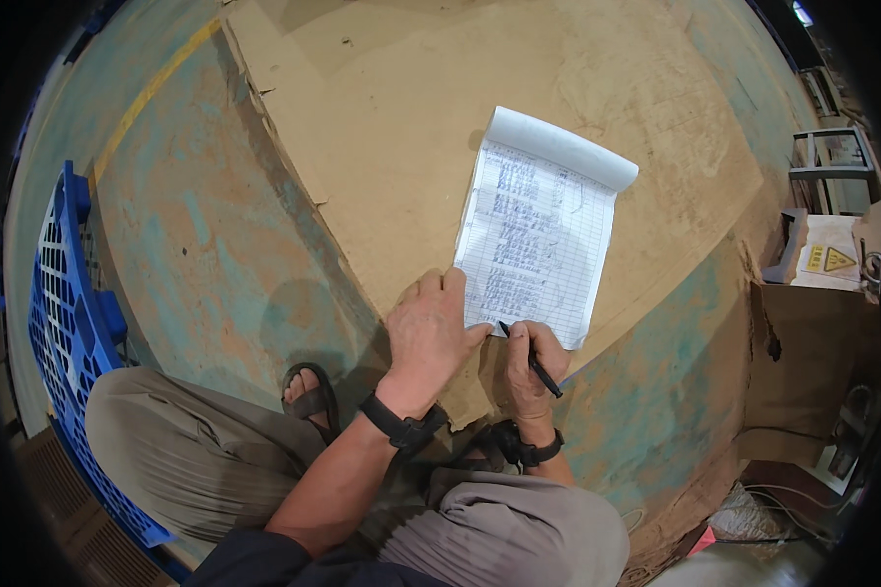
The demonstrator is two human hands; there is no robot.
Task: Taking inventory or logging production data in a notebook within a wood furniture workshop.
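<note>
A notepad of ruled white paper lies tilted over brown cardboard, its top sheets curled back at the far end. Rows of blue handwriting cover much of the open page. My left hand is closed at the pad's lower left corner, with the thumb by its bottom edge and the fingers along its side. In my right hand a black pen is gripped, its tip close to the lower part of the page. The right hand partly covers the pad's bottom edge. Both wrists wear black straps.
A large cardboard sheet covers the worn green floor. On the left stands a blue plastic pallet. To the right are a brown box, a yellow warning label and loose cables. My bent knees frame the lower view.
</note>
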